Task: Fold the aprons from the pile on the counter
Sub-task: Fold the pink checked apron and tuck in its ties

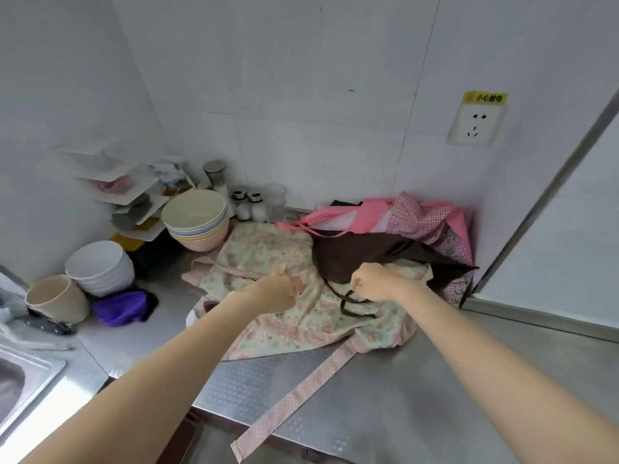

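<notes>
A: Head view, middle of the frame: floral apron (301, 309) spread over the steel counter (469, 380), its dotted pink strap (294, 396) trailing down toward the lower centre and past the counter's front edge.
B: And the pile?
A: Just right of centre, against the wall: brown apron (361, 259) partly on top of the floral one, pink apron (345, 216) and checked apron (432, 219) heaped behind it.
B: Left hand (278, 291)?
A: Centre, fingers curled, pinching floral fabric.
B: Right hand (375, 283)?
A: Slightly right of centre, curled into a fist, gripping a thin dark cord (351, 304) looping out from the brown apron onto the floral cloth.
B: Elsewhere?
A: Left of centre: stacked pastel bowls (197, 222) touching the floral apron's far edge, salt shakers (249, 205) just behind. Further left: stacked white bowls (100, 267), beige cup (57, 301) tipped on its side, purple cloth (122, 308). Lower left corner: sink (20, 373). Upper right: wall socket (474, 123) under a yellow label.
</notes>
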Motion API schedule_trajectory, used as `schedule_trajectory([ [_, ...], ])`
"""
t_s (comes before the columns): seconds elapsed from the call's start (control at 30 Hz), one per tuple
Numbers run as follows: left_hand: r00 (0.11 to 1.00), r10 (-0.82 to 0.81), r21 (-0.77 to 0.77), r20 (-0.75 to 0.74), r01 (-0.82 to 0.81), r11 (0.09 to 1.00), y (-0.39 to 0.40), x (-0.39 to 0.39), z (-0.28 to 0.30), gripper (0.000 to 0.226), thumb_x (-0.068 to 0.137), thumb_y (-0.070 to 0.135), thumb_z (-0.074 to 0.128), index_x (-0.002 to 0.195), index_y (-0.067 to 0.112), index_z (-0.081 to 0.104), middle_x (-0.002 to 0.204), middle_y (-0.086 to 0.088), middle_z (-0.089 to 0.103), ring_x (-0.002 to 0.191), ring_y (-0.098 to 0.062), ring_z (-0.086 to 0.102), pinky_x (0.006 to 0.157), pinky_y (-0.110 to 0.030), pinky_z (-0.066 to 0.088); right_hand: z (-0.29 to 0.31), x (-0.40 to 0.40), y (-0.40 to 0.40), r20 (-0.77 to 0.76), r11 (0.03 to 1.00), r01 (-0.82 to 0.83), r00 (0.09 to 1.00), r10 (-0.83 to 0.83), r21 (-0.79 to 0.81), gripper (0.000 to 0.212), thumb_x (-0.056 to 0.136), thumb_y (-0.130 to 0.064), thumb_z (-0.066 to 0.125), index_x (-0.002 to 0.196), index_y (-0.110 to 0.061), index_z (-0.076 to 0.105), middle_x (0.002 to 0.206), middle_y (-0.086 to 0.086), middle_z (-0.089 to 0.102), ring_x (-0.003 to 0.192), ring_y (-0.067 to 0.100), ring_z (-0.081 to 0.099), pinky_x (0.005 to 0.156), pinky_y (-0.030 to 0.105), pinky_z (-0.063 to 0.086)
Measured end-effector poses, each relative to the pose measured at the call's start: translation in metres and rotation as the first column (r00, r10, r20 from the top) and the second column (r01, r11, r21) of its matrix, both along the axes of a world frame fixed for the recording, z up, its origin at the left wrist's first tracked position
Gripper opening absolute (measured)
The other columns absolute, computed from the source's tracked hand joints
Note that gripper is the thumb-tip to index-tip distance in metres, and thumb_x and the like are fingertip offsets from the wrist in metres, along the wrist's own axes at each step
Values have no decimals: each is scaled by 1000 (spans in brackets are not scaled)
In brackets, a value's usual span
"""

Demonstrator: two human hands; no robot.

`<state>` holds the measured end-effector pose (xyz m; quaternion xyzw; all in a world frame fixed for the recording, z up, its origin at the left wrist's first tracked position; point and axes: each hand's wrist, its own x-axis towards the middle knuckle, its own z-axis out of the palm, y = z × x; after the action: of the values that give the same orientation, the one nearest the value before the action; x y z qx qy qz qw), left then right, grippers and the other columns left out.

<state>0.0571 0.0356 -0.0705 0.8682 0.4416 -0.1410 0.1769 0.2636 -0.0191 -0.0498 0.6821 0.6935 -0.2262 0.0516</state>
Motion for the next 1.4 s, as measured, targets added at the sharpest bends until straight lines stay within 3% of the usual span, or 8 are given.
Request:
schedule_trajectory([
  [0.43,998,-20,-48,-56,17,999,103,44,-30,44,96,13,40,140,13,37,144,-8,37,130,-24,40,101,-29,33,-31,96,130,98,803,571,801,-590,170,45,93,-11,49,133,6,40,154,22,-13,139,43,8,110,46,27],
  [0.6,999,11,18,36,-12,1000,124,57,-13,44,97,12,40,140,13,36,145,-4,38,132,-19,37,100,-21,26,-9,126,133,5,754,606,779,-627,253,36,94,-13,47,123,9,52,128,29,52,121,39,49,98,37,39],
  [0.73,960,16,107,281,-48,993,136,80,16,48,88,7,46,136,9,39,140,-9,41,127,-29,44,99,-32,36,63,112,140,-301,598,576,811,-502,558,28,90,-1,45,104,5,68,110,22,66,103,33,60,91,28,41],
  [0.97,352,241,-147,905,-275,950,150,91,141,102,63,45,75,144,22,18,144,-2,34,115,-33,54,93,-47,48,239,46,132,-379,339,372,924,-50,864,18,83,2,52,93,-7,64,94,2,64,83,8,55,72,0,36],
  [1.07,149,235,-179,960,-314,932,151,57,195,92,75,28,76,145,25,16,144,-8,33,107,-28,61,84,-44,55,278,9,118,-355,307,319,932,68,897,20,83,-1,57,95,-14,49,91,0,56,82,7,52,66,-1,37],
  [1.2,243,258,-232,935,-130,964,129,11,241,54,83,15,67,131,17,41,110,-1,58,57,-5,67,55,-17,56,299,-29,105,-371,377,307,922,108,874,28,82,-5,61,109,-9,60,92,1,59,80,5,55,65,-2,36],
  [1.3,272,267,-271,924,-26,962,107,-18,259,32,83,14,67,111,13,52,86,4,69,57,-4,68,54,-16,54,304,-63,91,-320,542,210,940,117,814,23,79,-1,63,101,-8,67,83,1,63,58,-6,56,66,7,45],
  [1.4,515,220,-263,828,10,965,89,-43,246,33,80,10,70,109,11,55,87,-1,70,62,-8,69,58,-19,56,292,-89,74,-353,670,176,925,138,721,20,82,3,60,99,-5,67,73,1,63,57,1,59,60,5,47],
])
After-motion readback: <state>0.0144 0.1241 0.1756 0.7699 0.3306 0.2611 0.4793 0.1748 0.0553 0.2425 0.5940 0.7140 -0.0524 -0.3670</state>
